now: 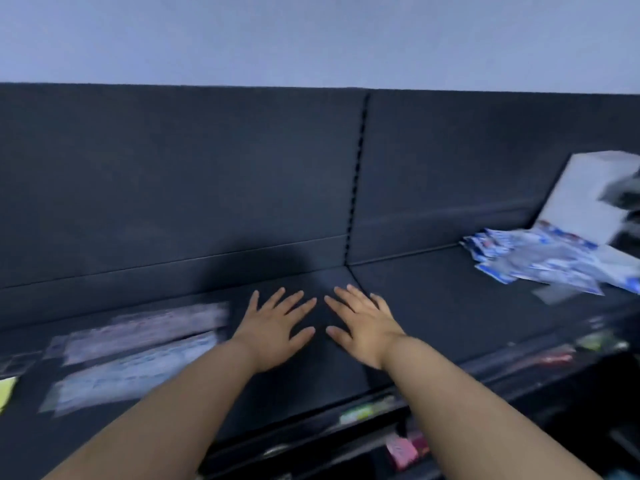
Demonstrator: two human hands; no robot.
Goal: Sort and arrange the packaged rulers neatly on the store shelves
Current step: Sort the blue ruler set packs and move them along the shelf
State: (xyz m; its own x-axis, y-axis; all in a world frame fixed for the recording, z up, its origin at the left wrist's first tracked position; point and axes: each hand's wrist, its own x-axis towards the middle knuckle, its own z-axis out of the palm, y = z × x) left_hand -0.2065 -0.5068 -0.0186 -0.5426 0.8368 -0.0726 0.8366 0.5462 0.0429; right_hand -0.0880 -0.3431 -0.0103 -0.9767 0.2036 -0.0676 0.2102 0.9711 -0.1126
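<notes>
Left hand (277, 327) and right hand (363, 323), fingers spread flat, hover over the dark blue metal shelf (433, 306), holding nothing. Blurred clear packaged rulers (138, 348) lie left; a blue-white packet heap (540, 258) lies right beside a tilted white box (585, 199).

Splayed hands (278, 329) (365, 327) over dark shelf (450, 306)

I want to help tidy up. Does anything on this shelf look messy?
Yes. The blue and white packets at the right end of the shelf lie in a jumbled heap, pointing different ways, and a white box leans tilted behind them. The long packets on the left lie in tidy rows.
</notes>
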